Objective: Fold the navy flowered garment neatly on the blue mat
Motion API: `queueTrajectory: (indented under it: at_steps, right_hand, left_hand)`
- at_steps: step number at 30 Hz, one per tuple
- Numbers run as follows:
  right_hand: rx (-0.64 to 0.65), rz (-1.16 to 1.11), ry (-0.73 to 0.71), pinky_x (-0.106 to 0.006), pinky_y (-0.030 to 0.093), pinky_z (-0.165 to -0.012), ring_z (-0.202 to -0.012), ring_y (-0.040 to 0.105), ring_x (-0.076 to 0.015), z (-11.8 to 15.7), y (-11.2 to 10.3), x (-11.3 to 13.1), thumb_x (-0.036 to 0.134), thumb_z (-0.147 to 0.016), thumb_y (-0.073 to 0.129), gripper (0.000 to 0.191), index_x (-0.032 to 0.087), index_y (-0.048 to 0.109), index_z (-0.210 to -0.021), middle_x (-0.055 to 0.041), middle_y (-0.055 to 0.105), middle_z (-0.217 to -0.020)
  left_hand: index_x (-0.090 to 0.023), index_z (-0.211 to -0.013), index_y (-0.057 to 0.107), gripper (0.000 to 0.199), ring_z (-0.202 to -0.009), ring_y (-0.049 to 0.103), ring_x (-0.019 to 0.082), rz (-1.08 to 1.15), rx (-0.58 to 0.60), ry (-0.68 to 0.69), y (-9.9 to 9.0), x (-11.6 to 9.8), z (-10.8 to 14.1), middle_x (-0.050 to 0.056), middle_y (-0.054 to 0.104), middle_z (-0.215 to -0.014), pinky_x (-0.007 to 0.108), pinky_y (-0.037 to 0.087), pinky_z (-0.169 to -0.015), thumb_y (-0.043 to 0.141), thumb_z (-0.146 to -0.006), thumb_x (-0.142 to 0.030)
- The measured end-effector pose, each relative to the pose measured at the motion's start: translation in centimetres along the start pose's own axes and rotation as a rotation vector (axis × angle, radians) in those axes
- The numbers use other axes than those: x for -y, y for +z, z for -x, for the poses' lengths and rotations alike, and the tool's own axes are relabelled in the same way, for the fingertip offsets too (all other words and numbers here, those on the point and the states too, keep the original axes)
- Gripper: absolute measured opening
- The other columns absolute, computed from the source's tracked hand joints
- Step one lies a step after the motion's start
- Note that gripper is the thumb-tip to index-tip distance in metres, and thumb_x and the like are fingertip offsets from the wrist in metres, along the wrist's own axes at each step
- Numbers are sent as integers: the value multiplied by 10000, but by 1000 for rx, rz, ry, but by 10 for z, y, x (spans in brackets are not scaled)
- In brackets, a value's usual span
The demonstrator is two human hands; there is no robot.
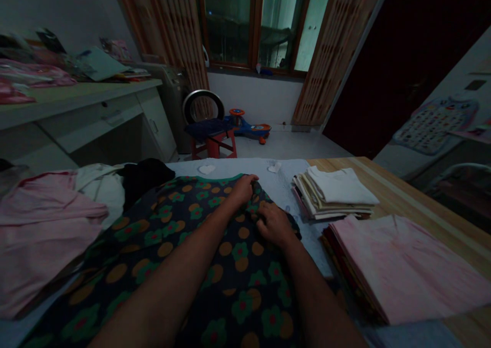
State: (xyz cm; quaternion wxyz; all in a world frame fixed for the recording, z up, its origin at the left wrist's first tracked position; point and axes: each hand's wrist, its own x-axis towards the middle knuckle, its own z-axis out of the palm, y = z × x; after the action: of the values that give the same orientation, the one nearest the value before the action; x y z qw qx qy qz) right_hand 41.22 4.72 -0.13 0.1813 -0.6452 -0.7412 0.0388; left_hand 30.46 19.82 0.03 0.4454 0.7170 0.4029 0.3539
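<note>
A dark garment [230, 256] with green flowers and tan dots lies spread across the table in front of me, its green-trimmed edge at the far side. My left hand [244, 190] reaches over it to the far edge, fingers closed on the cloth near the trim's right end. Just right of and nearer than that, my right hand [273, 222] has its fingers curled onto the same garment, gripping a bunched part by its right side. The fingertips of both hands are partly hidden, and the garment's near end runs out of view.
Folded pale clothes [337, 192] and a folded pink garment [410, 266] on darker cloth lie at right on the wooden table [391, 194]. Loose pink [46, 225], white and black [148, 179] clothes heap at left. Beyond stand a red stool [215, 146] and a ride-on toy [249, 127].
</note>
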Motion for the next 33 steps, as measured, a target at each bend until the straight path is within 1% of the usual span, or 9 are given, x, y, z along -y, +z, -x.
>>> queueTrajectory:
  at_steps: [4, 9, 12, 14, 18, 20, 25, 30, 33]
  right_hand:
    - [-111, -99, 14, -275, 422, -814, -880, 563, -188, 0, -2, -9, 151, -804, 449, 233, 193, 648, -919, -51, 625, -901]
    - [-386, -240, 123, -287, 438, -847, -897, 582, -195, 1, -13, -23, 154, -813, 402, 277, 178, 633, -964, -72, 628, -915]
    - [-459, -293, 190, -304, 441, -876, -940, 584, -199, 2, -18, -27, 132, -771, 401, 379, 179, 621, -1077, -73, 632, -980]
    - [-421, -303, 189, -302, 447, -847, -907, 576, -198, 3, -20, -28, 133, -731, 422, 357, 189, 645, -1005, -60, 614, -932]
    - [-205, -394, 142, -259, 426, -712, -752, 549, -165, 1, -15, -28, 172, -725, 458, 144, 202, 587, -671, -17, 564, -747]
    - [-112, -438, 141, -243, 395, -656, -693, 531, -147, 0, -13, -27, 223, -795, 455, 199, 201, 543, -618, 0, 556, -689]
    - [-7, -378, 187, -225, 332, -587, -630, 493, -130, -2, -10, -22, 429, -819, 598, 229, 205, 572, -779, 47, 544, -662]
    - [61, -316, 100, -237, 363, -675, -733, 530, -147, -4, -8, -22, 259, -783, 559, 63, 206, 592, -783, 19, 597, -753]
    - [-46, -474, 161, -248, 403, -705, -755, 553, -157, -5, -10, -27, 291, -819, 502, 141, 204, 608, -785, 1, 612, -772]
  left_hand:
    - [-219, -1035, 710, 447, -1128, 558, 196, -271, 26, 122, 7, 6, -14, 63, 615, -1147, 300, 392, -1046, 497, -716, 9]
    - [-203, -867, 717, 317, -1032, 578, 205, -352, 59, 126, 17, 19, -13, 61, 624, -1045, 315, 433, -977, 527, -716, 1]
    - [-189, -826, 688, 287, -984, 569, 205, -366, 17, 117, 20, 26, -7, 61, 606, -996, 333, 443, -937, 508, -718, 6]
    - [-186, -803, 674, 279, -970, 563, 200, -366, 1, 124, 19, 30, -4, 57, 596, -980, 328, 447, -917, 498, -712, 10]
    - [-186, -738, 668, 288, -910, 577, 181, -337, 35, 164, 9, 35, -6, 40, 608, -905, 305, 457, -888, 472, -690, 20]
    - [-187, -715, 675, 274, -866, 583, 177, -320, 53, 180, 3, 36, -7, 34, 615, -854, 300, 465, -870, 474, -700, -2]
    - [-194, -734, 703, 159, -864, 573, 190, -303, 63, 214, 0, 37, -8, 38, 596, -840, 311, 480, -877, 569, -741, -108]
    - [-194, -922, 731, 359, -1068, 542, 203, -362, 102, 273, 1, 43, -11, 58, 539, -1070, 338, 441, -1015, 526, -698, -3]
    - [-211, -965, 740, 427, -1166, 499, 215, -430, 153, 264, 0, 43, -11, 62, 500, -1169, 357, 389, -1079, 499, -704, 26]
